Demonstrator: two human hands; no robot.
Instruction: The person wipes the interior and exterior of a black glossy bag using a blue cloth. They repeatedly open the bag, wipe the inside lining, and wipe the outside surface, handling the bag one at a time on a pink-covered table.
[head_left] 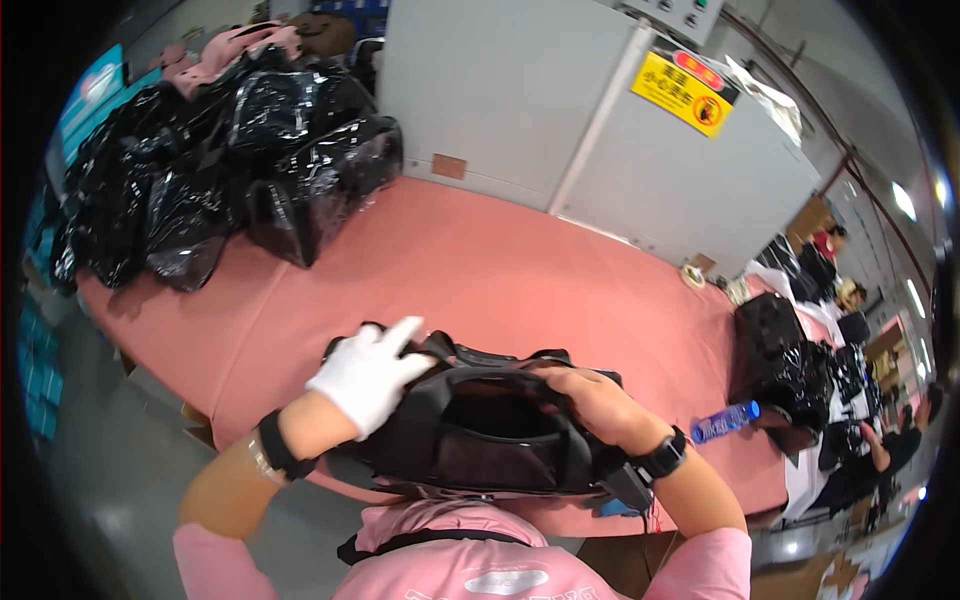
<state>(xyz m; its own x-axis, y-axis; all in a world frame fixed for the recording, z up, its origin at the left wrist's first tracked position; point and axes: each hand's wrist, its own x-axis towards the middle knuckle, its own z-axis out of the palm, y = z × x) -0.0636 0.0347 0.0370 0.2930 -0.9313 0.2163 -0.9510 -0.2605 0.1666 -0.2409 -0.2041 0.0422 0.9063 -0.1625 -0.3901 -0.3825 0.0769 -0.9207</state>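
A black bag [500,465] lies in front of me at the near edge of the pink-covered table, its top opening facing up and its inside dark. My left hand [365,380], in a white glove, rests over the bag's left end with fingers spread; it is slightly blurred. At the right side of the opening, my bare right hand [605,408] has its fingers curled over the bag's rim. Dark straps [465,357] lie along the far side of the bag. A black band is on each wrist.
Several bags in shiny black plastic [290,150] are heaped at the far left of the table [480,255]. Grey panels [490,110] with a yellow warning sign [685,92] stand behind it. A blue bottle [725,422] lies right, near more black bags [775,350]. Other people are farther right.
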